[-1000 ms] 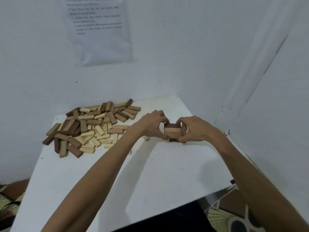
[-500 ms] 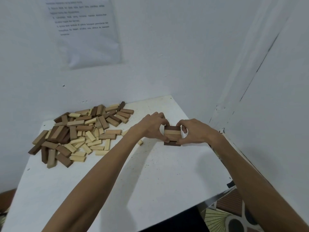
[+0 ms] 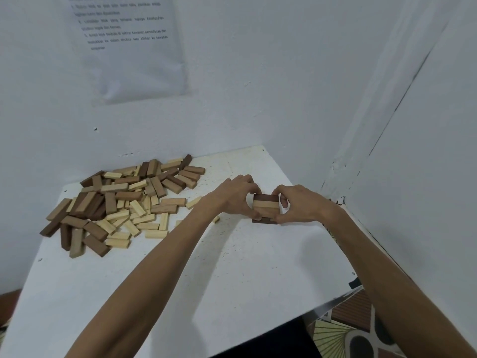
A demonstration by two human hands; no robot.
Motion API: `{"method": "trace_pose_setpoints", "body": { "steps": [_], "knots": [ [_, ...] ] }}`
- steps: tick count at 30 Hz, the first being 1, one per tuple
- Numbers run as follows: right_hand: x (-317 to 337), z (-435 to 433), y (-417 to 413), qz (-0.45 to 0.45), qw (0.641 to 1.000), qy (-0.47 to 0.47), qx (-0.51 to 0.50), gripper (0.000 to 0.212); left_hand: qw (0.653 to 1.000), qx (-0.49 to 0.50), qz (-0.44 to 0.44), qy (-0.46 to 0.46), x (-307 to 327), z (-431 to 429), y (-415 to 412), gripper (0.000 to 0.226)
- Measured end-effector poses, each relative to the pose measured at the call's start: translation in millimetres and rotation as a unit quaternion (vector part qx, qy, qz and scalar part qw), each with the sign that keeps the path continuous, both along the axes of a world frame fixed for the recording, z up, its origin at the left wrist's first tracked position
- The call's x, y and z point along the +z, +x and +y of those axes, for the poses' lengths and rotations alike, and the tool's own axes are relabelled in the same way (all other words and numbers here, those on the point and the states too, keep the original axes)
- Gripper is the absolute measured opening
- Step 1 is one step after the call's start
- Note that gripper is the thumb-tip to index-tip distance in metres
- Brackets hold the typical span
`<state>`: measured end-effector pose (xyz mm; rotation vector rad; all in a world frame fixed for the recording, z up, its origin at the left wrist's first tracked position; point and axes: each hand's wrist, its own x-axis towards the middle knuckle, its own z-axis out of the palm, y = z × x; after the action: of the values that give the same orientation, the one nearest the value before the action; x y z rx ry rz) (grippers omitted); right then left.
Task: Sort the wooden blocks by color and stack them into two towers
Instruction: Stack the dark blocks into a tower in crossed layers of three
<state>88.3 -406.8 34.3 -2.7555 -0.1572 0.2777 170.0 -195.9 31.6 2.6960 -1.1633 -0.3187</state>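
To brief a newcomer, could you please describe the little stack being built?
On the white table, look right of the loose pile of blocks. The little stack sits between the left hand and right hand; it alone is neatly layered, dark and pale.

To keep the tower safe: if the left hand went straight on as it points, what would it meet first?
The left hand meets the small block stack at once; it appears to hold it already.
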Motion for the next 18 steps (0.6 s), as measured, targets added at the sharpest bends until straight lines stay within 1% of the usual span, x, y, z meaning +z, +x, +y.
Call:
{"method": "trace_pose_setpoints", "body": {
  "steps": [10, 18],
  "knots": [
    [-0.9, 0.3, -2.2, 0.02, 1.0, 0.007, -0.003, 0.061, 0.998, 0.023, 0.06, -0.025, -2.2, 2.3, 1.2, 0.063],
    [-3.7, 3.0, -3.6, 0.024, 1.0, 0.013, -0.003, 0.059, 0.996, 0.026, 0.074, -0.042, -1.4, 3.1, -1.3, 0.061]
  ]
}}
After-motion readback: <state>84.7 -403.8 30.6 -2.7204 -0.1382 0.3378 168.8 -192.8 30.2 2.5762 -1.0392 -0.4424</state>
